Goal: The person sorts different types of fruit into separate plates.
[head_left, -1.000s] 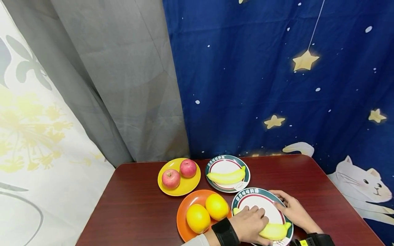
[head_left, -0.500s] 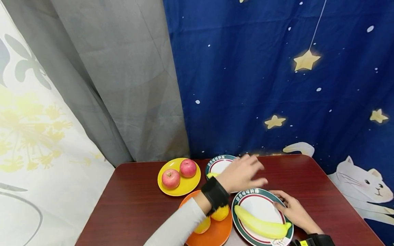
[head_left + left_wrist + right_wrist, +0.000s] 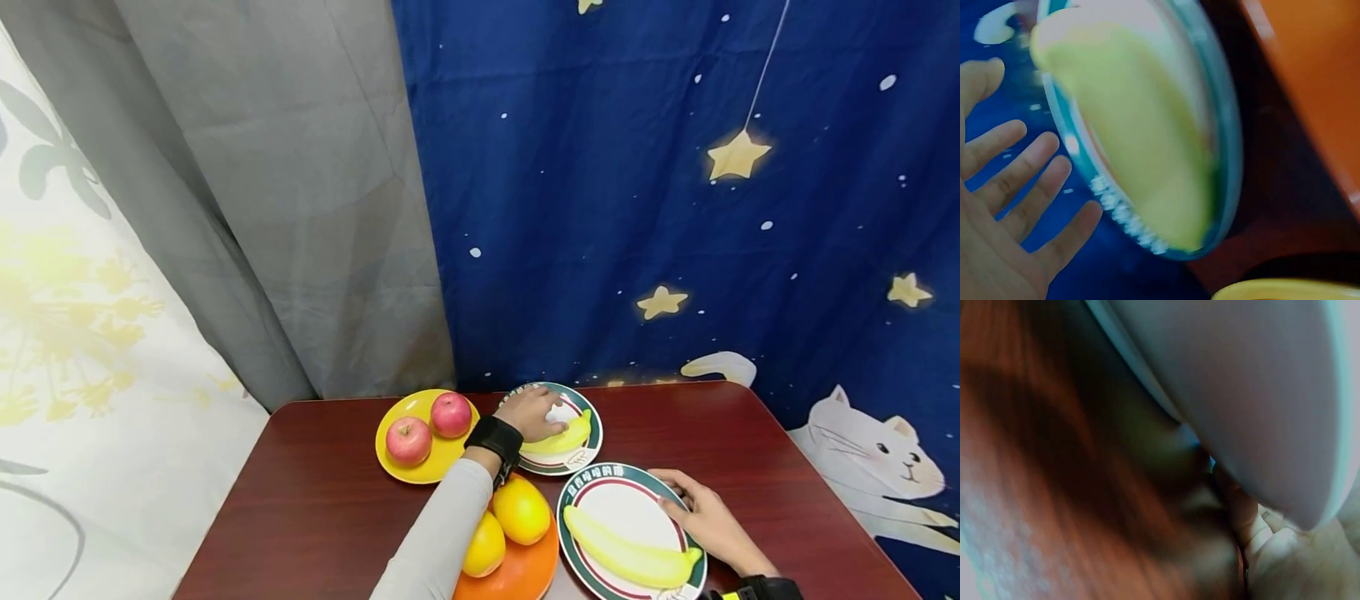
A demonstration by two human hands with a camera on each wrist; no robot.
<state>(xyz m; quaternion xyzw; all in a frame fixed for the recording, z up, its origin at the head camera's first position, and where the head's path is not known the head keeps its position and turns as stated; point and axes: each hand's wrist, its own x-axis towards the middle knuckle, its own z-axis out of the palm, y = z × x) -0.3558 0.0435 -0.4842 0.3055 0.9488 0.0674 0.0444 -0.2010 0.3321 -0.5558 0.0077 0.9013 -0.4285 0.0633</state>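
Observation:
My left hand [image 3: 532, 414] hovers over the far patterned plate [image 3: 597, 435], hiding its left part. A yellow banana [image 3: 567, 440] lies on that plate, beside the hand. In the left wrist view, the fingers [image 3: 1019, 178] are spread, apart from the blurred banana [image 3: 1141, 131]. My right hand [image 3: 708, 521] grips the right rim of the near patterned plate [image 3: 630, 504], thumb on top. Another banana [image 3: 628, 550] lies across this plate. The right wrist view has the plate's pale underside [image 3: 1260, 387] tilted close to the palm [image 3: 1297, 565]; the fingers are partly hidden.
A yellow plate [image 3: 441, 467] with two apples, one of them the front apple [image 3: 408, 441], stands at the back left. The orange plate [image 3: 528, 571] holds oranges [image 3: 521, 509], partly behind my left forearm. Curtains hang behind the dark red table [image 3: 315, 500].
My left hand has left the banana on the near plate and moved up and left to the far plate. The right hand keeps its grip on the near plate's rim.

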